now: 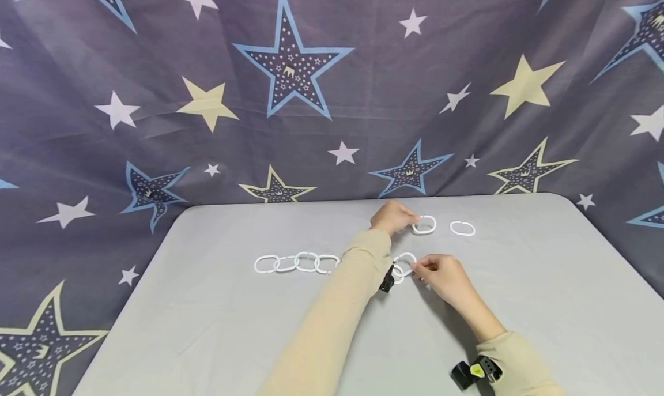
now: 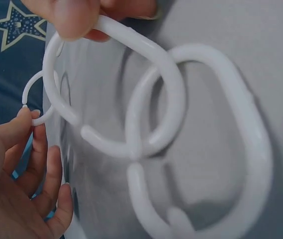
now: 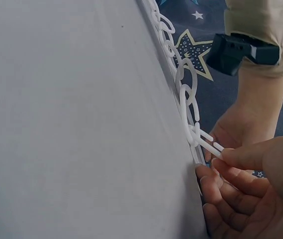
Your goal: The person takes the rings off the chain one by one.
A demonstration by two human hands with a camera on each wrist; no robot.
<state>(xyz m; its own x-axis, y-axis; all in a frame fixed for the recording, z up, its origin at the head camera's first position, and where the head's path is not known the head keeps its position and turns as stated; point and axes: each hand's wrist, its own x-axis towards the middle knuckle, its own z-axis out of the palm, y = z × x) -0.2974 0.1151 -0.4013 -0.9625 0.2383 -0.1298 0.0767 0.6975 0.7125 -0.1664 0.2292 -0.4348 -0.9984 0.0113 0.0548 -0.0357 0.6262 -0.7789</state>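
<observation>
Left hand: fingers pinched on loose link toward the back of the worktop; forearm stretched forward, crossing over the white chain. Right hand: fingers nipping the chain's end link, forearm angled in from the right. Another link lies flat, just right of the left hand's.

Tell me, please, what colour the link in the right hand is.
The link is white; the left wrist view shows it best.
</observation>
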